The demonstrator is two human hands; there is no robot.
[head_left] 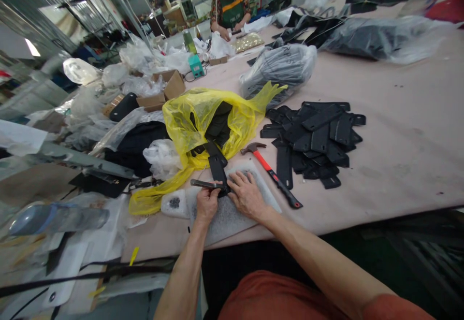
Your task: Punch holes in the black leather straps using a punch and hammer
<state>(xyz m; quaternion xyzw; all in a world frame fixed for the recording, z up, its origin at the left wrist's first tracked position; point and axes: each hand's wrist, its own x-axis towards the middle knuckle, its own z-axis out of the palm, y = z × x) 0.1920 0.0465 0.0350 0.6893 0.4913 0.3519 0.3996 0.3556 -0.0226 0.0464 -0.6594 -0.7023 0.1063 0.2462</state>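
My left hand (207, 205) is closed around one end of a slim metal bar-like tool (203, 183), which lies level across a black strap piece (217, 167). Spread flat, the fingers of my right hand (248, 195) rest on a grey-white board (266, 184), their tips by the edge of the strap piece. A claw hammer (268, 169) with a red and black handle lies just right of that hand. The strap piece reaches up to a yellow plastic bag (177, 131) holding more black pieces. What lies under the tool's tip is hidden.
A heap of black pieces (319, 136) lies right of the hammer. Behind it stands a clear bag of dark items (281, 68). A small white container (174, 203) sits left of the board. Plastic bags and a cardboard box (174, 85) crowd the left. Another person (232, 8) works across the table.
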